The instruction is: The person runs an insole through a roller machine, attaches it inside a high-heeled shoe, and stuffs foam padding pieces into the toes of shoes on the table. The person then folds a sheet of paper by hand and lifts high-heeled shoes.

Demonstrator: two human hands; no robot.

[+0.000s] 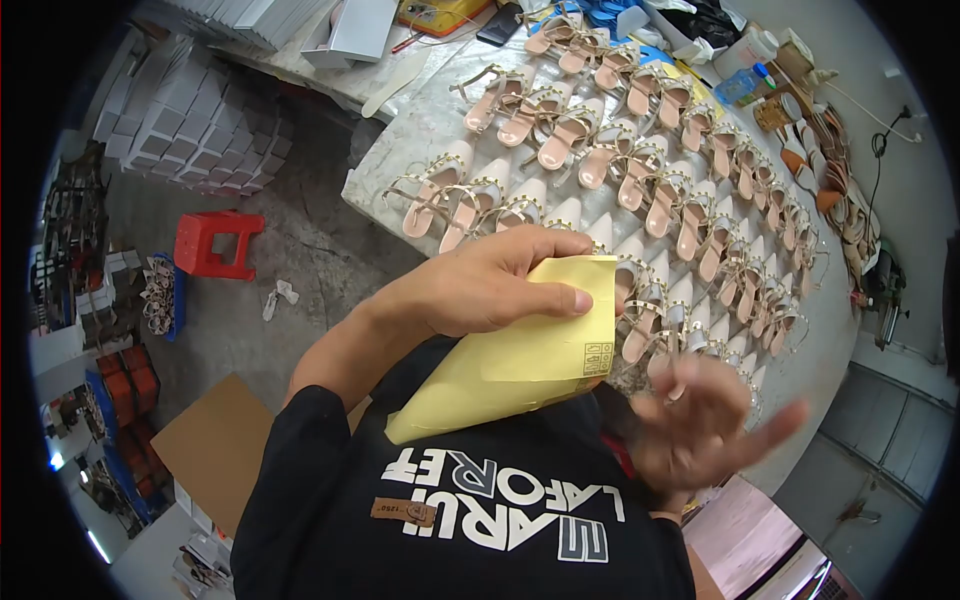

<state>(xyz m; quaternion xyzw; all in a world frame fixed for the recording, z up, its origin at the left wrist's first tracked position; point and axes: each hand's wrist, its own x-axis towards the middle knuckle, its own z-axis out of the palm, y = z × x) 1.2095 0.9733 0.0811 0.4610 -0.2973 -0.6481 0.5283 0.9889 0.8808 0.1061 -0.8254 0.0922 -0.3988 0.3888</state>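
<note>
My left hand [500, 285] is closed on a yellow sheet of label stickers [520, 345], its thumb pressed on the face near the upper edge. The sheet is curled and leans against my black shirt. Small printed pictogram labels [598, 358] show at its right edge. My right hand [705, 425] is off to the right of the sheet, smeared by motion. One of its fingers points right; whether anything small is on the fingertips I cannot make out. Just beyond both hands stand rows of pale pointed sandals [565, 140] with studded straps.
The sandals cover much of the grey table [385, 180]. At its far side are a phone [500, 24], a white box [350, 35], a blue-capped bottle [742, 82] and a jar [778, 110]. A red stool [215, 245] and stacked white boxes [200, 130] stand left.
</note>
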